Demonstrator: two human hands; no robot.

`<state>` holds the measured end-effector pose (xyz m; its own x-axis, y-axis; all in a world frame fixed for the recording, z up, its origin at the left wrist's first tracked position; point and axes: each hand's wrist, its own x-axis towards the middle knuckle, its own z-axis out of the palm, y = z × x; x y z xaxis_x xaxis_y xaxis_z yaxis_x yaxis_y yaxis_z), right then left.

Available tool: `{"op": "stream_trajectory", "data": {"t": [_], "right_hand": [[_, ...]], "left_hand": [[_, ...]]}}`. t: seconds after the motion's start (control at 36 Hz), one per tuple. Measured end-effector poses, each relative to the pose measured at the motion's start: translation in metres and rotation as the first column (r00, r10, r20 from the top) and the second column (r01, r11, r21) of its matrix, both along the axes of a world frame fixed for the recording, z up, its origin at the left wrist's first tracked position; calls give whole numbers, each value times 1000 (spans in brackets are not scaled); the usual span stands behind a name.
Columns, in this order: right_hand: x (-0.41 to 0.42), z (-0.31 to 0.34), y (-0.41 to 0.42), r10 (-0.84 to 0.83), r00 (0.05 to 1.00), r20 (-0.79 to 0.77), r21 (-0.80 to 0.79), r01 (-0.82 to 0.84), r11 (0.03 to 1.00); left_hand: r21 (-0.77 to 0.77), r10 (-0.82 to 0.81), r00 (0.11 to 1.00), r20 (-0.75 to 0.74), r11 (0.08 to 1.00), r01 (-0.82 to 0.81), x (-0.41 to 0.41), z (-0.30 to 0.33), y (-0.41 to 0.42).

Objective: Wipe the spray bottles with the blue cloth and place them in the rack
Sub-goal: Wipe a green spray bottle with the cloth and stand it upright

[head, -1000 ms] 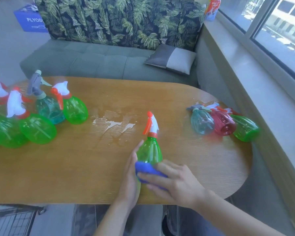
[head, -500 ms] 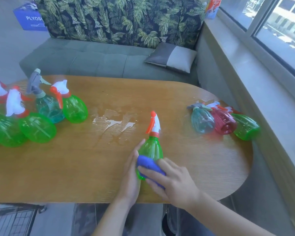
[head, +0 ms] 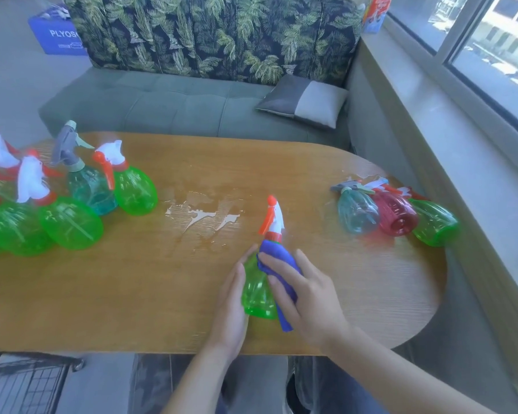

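Note:
A green spray bottle (head: 256, 291) with a white and orange trigger head stands near the front edge of the wooden table (head: 132, 294). My left hand (head: 232, 306) holds its left side, fingers curved around the body. My right hand (head: 307, 294) presses the blue cloth (head: 277, 261) against the bottle's right side and shoulder. Several green bottles (head: 69, 222) and a teal one (head: 90, 186) stand at the far left. A teal bottle (head: 358, 213), a red bottle (head: 396, 216) and a green bottle (head: 434, 224) lie on their sides at the right end.
A wet patch (head: 204, 216) spreads on the table behind the held bottle. A wire rack (head: 21, 383) shows below the table's front left edge. A green sofa (head: 177, 103) with a grey cushion (head: 302, 100) runs behind the table, and a window ledge (head: 446, 130) along the right.
My right hand has slid the blue cloth up from the bottle's lower body to its shoulder and neck. My left hand has stayed on the bottle's left side.

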<state>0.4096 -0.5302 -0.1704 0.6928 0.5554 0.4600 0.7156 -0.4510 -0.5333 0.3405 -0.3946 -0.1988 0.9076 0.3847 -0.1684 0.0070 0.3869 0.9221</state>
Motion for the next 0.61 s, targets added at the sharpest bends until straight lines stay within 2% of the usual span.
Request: {"op": "stream_trajectory", "data": {"t": [0.17,0.25,0.31,0.39,0.47,0.53,0.61], "right_hand": [[-13,-8,-18,269,931,247,-158,-235,959],[-16,-9,-24,344,895,283,-226,-287,931],[-17,-7,-26,351,896,272,-212,-300,930],[-12,-3,-28,242,952,186,-93,-228,969],[-6,-3,-28,19,1000,-14,63,-18,998],[-6,-5,-26,-101,973,-209,129,130,983],[-12,-10,-22,-142,890,-433,156,229,961]], "left_hand": [[57,3,999,-33,998,-1,0,-1,3],[6,3,1000,-14,1000,-3,1,2,1],[3,-16,1000,-13,1000,16,-1,7,0],[25,-21,1000,11,999,21,-4,9,-1],[52,-13,1000,27,999,12,-5,8,-1],[44,-26,999,39,999,24,-6,4,0],[23,-38,998,40,999,37,-5,-2,2]]}}
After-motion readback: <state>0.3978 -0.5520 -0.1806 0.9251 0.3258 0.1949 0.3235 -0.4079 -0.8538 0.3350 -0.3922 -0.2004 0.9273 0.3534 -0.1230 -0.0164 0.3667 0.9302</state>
